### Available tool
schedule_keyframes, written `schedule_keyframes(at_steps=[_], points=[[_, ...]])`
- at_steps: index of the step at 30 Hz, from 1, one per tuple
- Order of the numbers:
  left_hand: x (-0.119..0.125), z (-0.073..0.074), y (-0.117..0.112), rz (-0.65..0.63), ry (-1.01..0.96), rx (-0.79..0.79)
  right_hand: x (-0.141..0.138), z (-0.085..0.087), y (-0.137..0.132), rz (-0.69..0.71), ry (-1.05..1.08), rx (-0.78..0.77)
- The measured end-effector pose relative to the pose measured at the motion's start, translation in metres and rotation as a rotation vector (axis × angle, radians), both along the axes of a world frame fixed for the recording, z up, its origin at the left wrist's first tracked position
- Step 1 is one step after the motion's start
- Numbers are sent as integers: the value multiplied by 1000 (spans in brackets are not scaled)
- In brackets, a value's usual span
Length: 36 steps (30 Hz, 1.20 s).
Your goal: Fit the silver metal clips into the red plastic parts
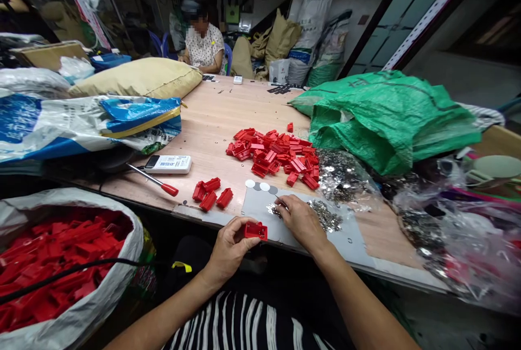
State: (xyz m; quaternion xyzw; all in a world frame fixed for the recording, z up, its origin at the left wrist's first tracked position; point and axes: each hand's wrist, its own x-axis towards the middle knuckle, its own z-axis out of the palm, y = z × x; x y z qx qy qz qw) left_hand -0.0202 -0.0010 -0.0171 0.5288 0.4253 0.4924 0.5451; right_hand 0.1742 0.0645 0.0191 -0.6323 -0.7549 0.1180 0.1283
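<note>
Between the thumb and fingers of my left hand [230, 247] is a red plastic housing [256, 230], its hollow side facing me, held at the table's front edge. My right hand [300, 220] is over a grey sheet [252, 203], with its fingertips pinched together above small metal pieces [272, 209]. A thin dark tip shows at those fingers, too small to name. Beside that hand lies a heap of small metal parts [325, 216]. Several red housings [209, 198] lie left of the sheet, and a larger pile of them [272, 152] is behind it.
A sack of red housings [61, 252] stands at lower left. A lever with a red handle [169, 189] juts out near a white device [169, 164]. Clear bags of metal parts [345, 176] and a green sack [391, 116] occupy the right. Across the table sits another person [205, 46].
</note>
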Motion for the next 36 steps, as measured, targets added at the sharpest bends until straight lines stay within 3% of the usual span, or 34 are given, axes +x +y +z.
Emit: schedule_keyframes(at_steps=[5, 16, 21, 24, 31, 36], points=[[-1, -1, 1, 3, 81, 71, -10, -1, 14, 5, -172, -43], [0, 2, 6, 62, 216, 165, -9, -7, 19, 68, -120, -55], [1, 3, 8, 101, 269, 195, 0, -20, 20, 124, 130, 1], [1, 6, 9, 141, 318, 231, 3, -19, 15, 103, 247, 1], [3, 9, 9, 209, 408, 360, -10, -8, -13, -4, 837, -305], [5, 8, 9, 231, 450, 447, -22, -9, -25, -40, 986, -364]])
